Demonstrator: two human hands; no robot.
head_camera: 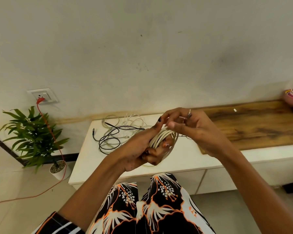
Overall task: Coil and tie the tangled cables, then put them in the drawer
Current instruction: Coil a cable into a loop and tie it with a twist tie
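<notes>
The left hand [142,149] grips a coiled cream cable [161,136]; at its two o'clock the right hand [191,129] pinches a strand above the white cabinet [184,159].

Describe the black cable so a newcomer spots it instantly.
Find the white cabinet top below the wall. Near its back left lies a tangle of loose cables; the black cable loops through it, the only dark one among pale cables.
</notes>
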